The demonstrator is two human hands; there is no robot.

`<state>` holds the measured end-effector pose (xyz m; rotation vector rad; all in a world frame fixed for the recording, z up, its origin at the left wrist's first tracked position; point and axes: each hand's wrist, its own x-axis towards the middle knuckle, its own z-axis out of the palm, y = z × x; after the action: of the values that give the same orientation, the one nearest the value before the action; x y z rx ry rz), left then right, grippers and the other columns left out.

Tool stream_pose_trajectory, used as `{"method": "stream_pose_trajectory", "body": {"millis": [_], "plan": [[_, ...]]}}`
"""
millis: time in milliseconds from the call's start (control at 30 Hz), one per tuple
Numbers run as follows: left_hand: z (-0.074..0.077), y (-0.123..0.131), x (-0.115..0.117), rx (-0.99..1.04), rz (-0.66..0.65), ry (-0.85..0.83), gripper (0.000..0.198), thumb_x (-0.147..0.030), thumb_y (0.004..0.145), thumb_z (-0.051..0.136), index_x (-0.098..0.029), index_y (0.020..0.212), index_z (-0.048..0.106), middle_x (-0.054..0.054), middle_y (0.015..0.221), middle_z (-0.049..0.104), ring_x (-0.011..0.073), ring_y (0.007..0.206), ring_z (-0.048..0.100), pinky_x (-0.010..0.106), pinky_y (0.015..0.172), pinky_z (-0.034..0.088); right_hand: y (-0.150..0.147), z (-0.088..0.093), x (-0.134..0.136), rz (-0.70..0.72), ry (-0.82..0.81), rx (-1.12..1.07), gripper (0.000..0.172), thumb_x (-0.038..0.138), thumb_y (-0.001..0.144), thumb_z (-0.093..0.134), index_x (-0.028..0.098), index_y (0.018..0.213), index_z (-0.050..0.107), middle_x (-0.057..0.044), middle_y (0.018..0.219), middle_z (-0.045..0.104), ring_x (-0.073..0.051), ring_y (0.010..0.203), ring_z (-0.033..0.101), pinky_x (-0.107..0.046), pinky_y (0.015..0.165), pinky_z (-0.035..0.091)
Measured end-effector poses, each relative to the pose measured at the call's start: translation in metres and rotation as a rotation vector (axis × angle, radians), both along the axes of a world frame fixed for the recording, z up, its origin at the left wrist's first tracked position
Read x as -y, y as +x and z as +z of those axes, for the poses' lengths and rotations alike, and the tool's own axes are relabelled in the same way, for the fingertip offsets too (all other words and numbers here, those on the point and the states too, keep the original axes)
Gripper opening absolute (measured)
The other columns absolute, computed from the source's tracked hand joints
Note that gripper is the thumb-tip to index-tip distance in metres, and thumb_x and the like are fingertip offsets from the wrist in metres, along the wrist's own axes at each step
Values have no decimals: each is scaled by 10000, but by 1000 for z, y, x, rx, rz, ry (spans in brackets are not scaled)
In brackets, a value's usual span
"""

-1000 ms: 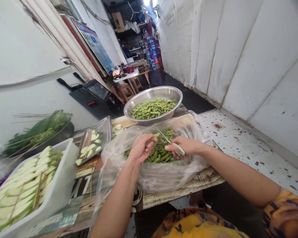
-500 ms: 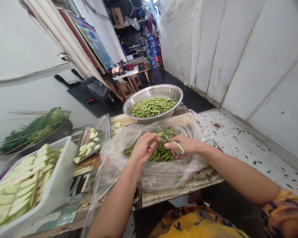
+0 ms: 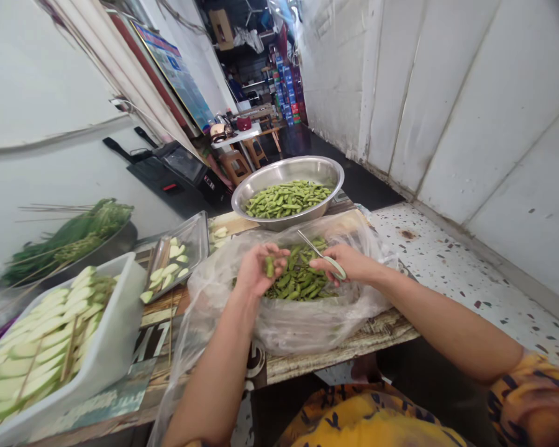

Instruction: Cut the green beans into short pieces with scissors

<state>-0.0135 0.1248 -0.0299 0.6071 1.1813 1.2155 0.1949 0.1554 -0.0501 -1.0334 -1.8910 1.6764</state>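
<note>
A clear plastic bag [image 3: 302, 329] lies spread on the table, full of green edamame pods [image 3: 302, 282]. Above its left side, my left hand [image 3: 257, 271] is turned palm up with fingers curled, a green edamame pod [image 3: 269, 267] resting in it. My right hand [image 3: 347, 262] grips a pair of scissors [image 3: 333, 266] with pale handles, the blades pointing up and to the left over the pods. Behind the bag stands a steel basin [image 3: 289, 166] holding more trimmed-looking pods.
On the left, a white plastic tub [image 3: 116, 323] holds skewered pale green slices. Beside it sit a metal tray [image 3: 196, 239] with cut pieces and a dark bowl [image 3: 121, 245] of leafy greens. A black case [image 3: 177, 177] leans by the wall. White panels line the right side.
My left hand has drawn slightly left, away from the scissors, and opened upward to show the pod. The scissors' blades, apart before, now look closed together.
</note>
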Motion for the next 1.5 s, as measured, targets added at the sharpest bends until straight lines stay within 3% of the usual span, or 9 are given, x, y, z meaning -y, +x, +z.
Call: {"method": "stream_pose_trajectory", "body": {"millis": [100,267,467,700,967,1233,1367,1500], "plan": [[-3,-1,4,-380,-148,36,115,-255,615,599,-160,679,610,-33,502,495,52,357,318,179,352,140,1,-1,-2,-26,-4,3,467,576,699,661,140,592,533,28,441,523,-78,357,473,-177,316,273],[-20,14,8,-1057,-466,289,124,-287,654,674,-177,673,729,0,523,567,112,491,437,220,485,278,1,-5,-6,-58,-28,-30,447,578,701,656,136,697,591,38,441,521,-81,356,476,-176,302,271],[-31,19,6,-1440,-400,359,129,-207,710,625,-245,719,749,55,664,656,185,621,536,256,605,335,1,-2,-4,-40,3,14,472,576,681,669,150,572,497,30,448,522,-83,362,484,-179,308,270],[-43,29,4,-1631,-273,319,159,-294,756,612,-218,860,704,105,774,668,246,747,586,285,657,362,2,2,-1,-29,17,14,495,598,663,669,151,543,494,32,410,495,-80,346,462,-182,309,268],[-43,24,-4,-1763,-312,250,184,-268,785,563,-209,871,714,136,834,689,275,801,619,305,669,396,2,-6,-6,6,29,27,487,602,690,649,151,574,507,24,450,525,-86,365,492,-184,315,278],[-44,29,-4,-1746,-353,239,226,-365,800,556,-218,846,721,81,817,702,221,772,620,277,654,404,2,-6,-6,2,21,41,474,585,665,681,148,578,521,28,441,521,-88,358,488,-181,309,281],[-38,17,-6,-1521,-296,279,227,-319,784,550,-172,825,719,65,760,693,183,707,603,264,652,400,3,-6,-7,6,31,73,495,608,664,670,149,569,512,24,433,517,-88,362,486,-183,324,293],[-32,8,-5,-1047,-182,232,235,-341,767,541,-139,755,661,-6,569,568,101,495,481,223,502,342,4,-4,-6,76,11,144,512,623,675,654,145,550,518,1,446,541,-86,350,456,-196,318,301]]}}
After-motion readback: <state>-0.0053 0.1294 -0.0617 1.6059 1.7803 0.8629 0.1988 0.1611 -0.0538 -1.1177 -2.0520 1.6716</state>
